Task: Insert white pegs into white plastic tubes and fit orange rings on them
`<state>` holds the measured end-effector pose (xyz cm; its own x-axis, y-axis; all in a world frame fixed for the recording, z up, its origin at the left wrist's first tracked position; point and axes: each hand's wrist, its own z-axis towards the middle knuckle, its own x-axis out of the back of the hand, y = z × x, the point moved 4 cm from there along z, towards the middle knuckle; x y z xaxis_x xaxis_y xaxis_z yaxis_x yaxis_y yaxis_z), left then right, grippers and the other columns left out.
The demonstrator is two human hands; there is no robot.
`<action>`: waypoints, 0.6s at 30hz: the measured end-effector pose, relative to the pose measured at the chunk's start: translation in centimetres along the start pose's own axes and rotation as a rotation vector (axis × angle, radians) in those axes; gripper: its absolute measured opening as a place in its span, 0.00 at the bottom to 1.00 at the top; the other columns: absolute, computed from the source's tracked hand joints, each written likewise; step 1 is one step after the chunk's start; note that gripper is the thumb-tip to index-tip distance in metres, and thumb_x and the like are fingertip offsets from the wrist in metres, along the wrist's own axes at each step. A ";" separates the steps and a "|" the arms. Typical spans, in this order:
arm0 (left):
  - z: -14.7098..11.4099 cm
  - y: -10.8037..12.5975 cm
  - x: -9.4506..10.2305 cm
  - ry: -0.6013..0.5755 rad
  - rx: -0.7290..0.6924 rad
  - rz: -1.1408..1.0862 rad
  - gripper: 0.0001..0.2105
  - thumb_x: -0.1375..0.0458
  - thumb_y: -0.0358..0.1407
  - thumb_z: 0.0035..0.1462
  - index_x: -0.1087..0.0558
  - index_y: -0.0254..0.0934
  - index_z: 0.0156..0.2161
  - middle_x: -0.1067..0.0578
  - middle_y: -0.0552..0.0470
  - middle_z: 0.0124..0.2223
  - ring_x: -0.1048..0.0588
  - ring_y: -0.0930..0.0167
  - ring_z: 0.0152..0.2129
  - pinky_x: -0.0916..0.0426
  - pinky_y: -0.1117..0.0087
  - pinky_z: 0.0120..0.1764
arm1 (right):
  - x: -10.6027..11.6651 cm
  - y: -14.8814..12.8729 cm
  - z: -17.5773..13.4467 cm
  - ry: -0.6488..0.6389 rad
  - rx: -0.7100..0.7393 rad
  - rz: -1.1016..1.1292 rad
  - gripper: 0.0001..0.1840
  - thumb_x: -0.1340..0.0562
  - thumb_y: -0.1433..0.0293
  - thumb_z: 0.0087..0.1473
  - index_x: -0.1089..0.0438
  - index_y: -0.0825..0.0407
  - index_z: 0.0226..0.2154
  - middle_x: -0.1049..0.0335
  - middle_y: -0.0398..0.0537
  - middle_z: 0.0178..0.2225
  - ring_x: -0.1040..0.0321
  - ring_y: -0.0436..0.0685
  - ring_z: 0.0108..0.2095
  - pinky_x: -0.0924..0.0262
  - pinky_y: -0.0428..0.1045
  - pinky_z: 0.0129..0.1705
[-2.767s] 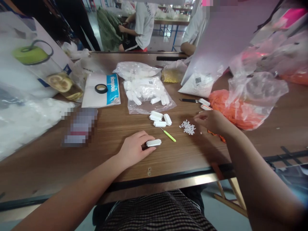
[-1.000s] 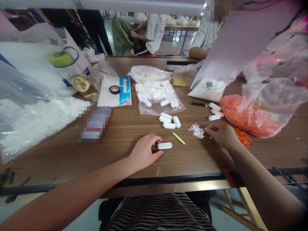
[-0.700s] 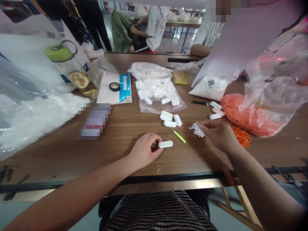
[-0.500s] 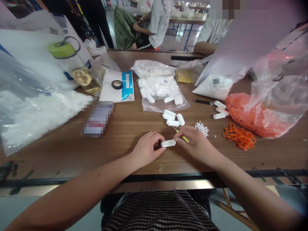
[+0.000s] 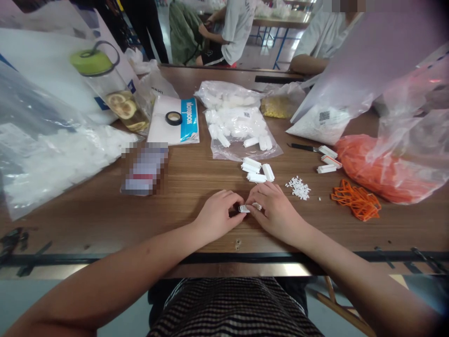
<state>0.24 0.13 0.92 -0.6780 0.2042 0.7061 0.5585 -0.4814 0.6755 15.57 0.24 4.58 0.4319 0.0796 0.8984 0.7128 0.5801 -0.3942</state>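
Note:
My left hand [image 5: 218, 213] pinches one end of a small white plastic connector housing [image 5: 243, 208] with rows of holes, just above the table. My right hand [image 5: 275, 208] has its thumb and fingers closed over the same housing's other end, covering much of it. No green tool shows now; whether it is inside the right hand is hidden. Beyond the hands lie several white housings [image 5: 257, 177]. To the right of my right hand sits a pile of tiny white pieces [image 5: 299, 188], with orange plastic frames [image 5: 356, 200] heaped further right.
A clear bag of white housings [image 5: 242, 126] lies behind, near a notebook [image 5: 161, 131] with black tape [image 5: 173, 118]. A bottle [image 5: 121, 105] and a large bag [image 5: 63, 173] stand left. Right are a black-handled tool [image 5: 302, 147] and a bag of orange parts [image 5: 382, 168]. People sit across.
My right hand has shifted left and closed over the housing. The thin yellow-green tool seen in its fingers before is out of sight. The view has tilted slightly.

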 end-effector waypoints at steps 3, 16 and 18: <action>0.0 0.0 0.0 0.004 0.013 0.005 0.05 0.37 0.34 0.56 0.30 0.38 0.35 0.28 0.55 0.31 0.30 0.69 0.31 0.36 0.66 0.38 | 0.0 -0.5 0.1 0.002 0.059 -0.067 0.10 0.42 0.73 0.61 0.27 0.54 0.31 0.29 0.52 0.36 0.38 0.59 0.40 0.43 0.55 0.45; 0.0 0.3 0.1 0.015 0.071 -0.029 0.05 0.36 0.33 0.54 0.29 0.39 0.35 0.27 0.56 0.30 0.30 0.69 0.30 0.35 0.66 0.38 | -0.5 -0.3 -1.8 0.134 0.108 0.016 0.10 0.42 0.74 0.61 0.25 0.51 0.39 0.23 0.47 0.39 0.33 0.57 0.40 0.44 0.56 0.45; -0.1 0.3 0.1 0.021 0.095 -0.037 0.06 0.36 0.33 0.54 0.29 0.39 0.36 0.27 0.56 0.30 0.30 0.69 0.31 0.35 0.66 0.39 | -0.4 -0.3 -1.9 0.167 0.100 0.018 0.09 0.41 0.74 0.61 0.25 0.51 0.41 0.22 0.47 0.38 0.32 0.57 0.40 0.44 0.56 0.45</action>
<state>0.35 -0.08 1.17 -0.7081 0.2023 0.6765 0.5750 -0.3908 0.7188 16.28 -1.52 4.00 0.5360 -0.0401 0.8433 0.6491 0.6583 -0.3813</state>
